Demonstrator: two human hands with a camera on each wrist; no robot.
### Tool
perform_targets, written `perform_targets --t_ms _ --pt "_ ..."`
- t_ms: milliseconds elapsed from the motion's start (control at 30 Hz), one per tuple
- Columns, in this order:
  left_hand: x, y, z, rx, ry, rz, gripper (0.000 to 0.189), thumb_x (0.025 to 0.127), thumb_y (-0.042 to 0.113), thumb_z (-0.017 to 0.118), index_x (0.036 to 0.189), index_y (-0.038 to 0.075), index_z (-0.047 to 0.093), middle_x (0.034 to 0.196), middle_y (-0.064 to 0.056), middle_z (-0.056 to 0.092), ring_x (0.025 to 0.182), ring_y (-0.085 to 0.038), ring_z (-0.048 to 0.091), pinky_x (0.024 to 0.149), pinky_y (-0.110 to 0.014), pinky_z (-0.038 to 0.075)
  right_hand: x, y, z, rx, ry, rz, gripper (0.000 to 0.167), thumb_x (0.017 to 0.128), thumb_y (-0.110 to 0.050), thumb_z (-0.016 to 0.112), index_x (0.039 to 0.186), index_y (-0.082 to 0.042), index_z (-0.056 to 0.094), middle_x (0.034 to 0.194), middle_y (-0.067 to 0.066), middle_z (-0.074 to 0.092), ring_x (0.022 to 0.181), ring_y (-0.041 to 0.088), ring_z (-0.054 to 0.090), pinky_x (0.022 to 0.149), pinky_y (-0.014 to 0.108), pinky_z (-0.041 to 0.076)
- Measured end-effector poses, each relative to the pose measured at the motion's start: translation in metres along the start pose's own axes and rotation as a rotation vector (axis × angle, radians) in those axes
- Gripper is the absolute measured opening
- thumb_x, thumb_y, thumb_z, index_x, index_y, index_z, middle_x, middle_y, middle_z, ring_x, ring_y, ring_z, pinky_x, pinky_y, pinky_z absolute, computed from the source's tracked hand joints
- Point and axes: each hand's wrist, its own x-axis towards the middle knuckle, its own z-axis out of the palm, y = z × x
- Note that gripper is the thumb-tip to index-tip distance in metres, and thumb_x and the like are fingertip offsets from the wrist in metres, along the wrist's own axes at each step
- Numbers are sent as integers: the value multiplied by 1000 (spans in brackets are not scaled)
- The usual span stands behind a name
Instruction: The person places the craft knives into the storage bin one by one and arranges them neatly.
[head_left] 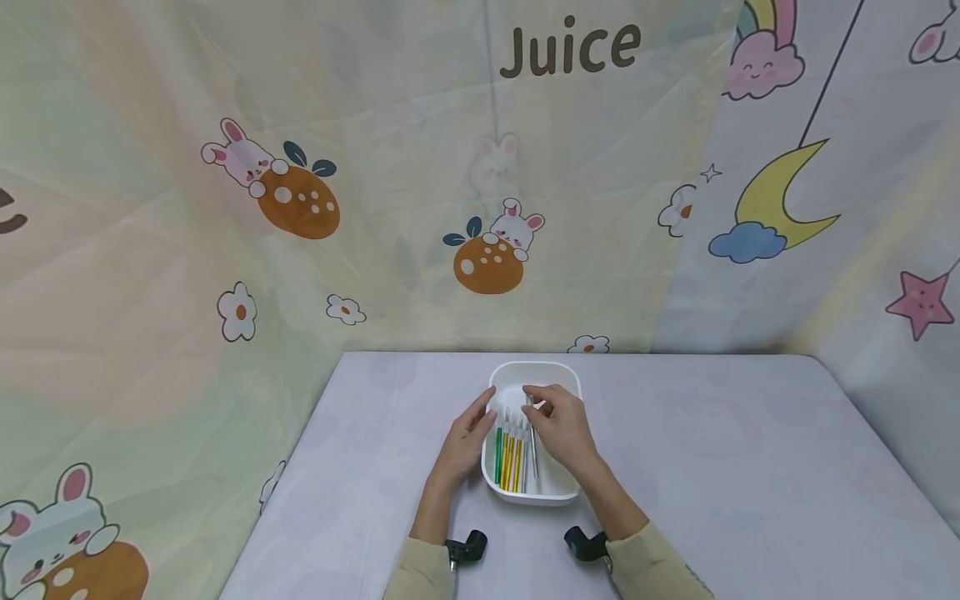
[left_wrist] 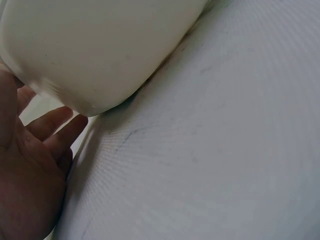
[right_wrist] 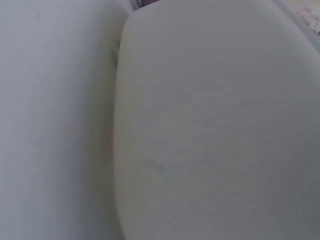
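A white rectangular tray (head_left: 558,479) stands on the table, with several slim pens (head_left: 512,458) side by side in its left half. Their barrels are green, yellow and silver, and their upper ends look clear. My right hand (head_left: 564,427) reaches over the right rim and pinches a silver pen (head_left: 535,457) by its upper end, to the right of the row. At the tray's left side, my left hand (head_left: 461,450) touches the wall with its fingers extended. The left wrist view shows those fingertips (left_wrist: 77,125) against the tray's outer wall (left_wrist: 105,55).
A pale cloth covers the table (head_left: 712,450), which reaches away on both sides of the tray. Behind it hangs a printed curtain (head_left: 405,167) with rabbits, fruit and flowers. The tray's outer wall (right_wrist: 210,120) fills most of the right wrist view.
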Motion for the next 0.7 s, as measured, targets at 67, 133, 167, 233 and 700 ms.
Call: perform_targets --t_ms 67,133,167,233,700 --pt "0 0 0 0 -3 0 46 109 36 54 154 40 48 166 14 38 157 -18 31 128 -47 28 0 0 1 -4 -4 6 34 92 -6 78 126 -7 75 102 7 70 72 13 56 54 19 48" --pt "0 0 0 -2 -4 5 46 109 36 54 155 40 48 166 13 37 158 -19 31 128 -47 28 0 -1 1 -2 -7 14 34 92 -7 78 126 -7 75 102 7 70 73 14 57 55 19 49" --pt "0 0 0 -2 -5 3 46 109 36 54 155 40 48 167 12 37 158 -18 31 128 -47 28 0 -1 2 -2 -8 16 34 92 -7 78 126 -7 75 102 7 70 73 14 57 55 19 49" --pt "-1 1 0 -1 -6 0 46 109 37 53 155 41 47 167 12 37 158 -18 30 128 -47 28 0 -1 2 -2 -12 24 34 92 -7 78 126 -7 75 102 7 70 73 14 57 55 19 49" --pt "0 2 1 15 7 5 46 109 34 52 155 39 48 166 12 38 157 -21 32 127 -49 29 2 3 5 -29 -29 49 35 91 -6 79 126 -6 75 102 8 70 74 14 58 55 19 49"
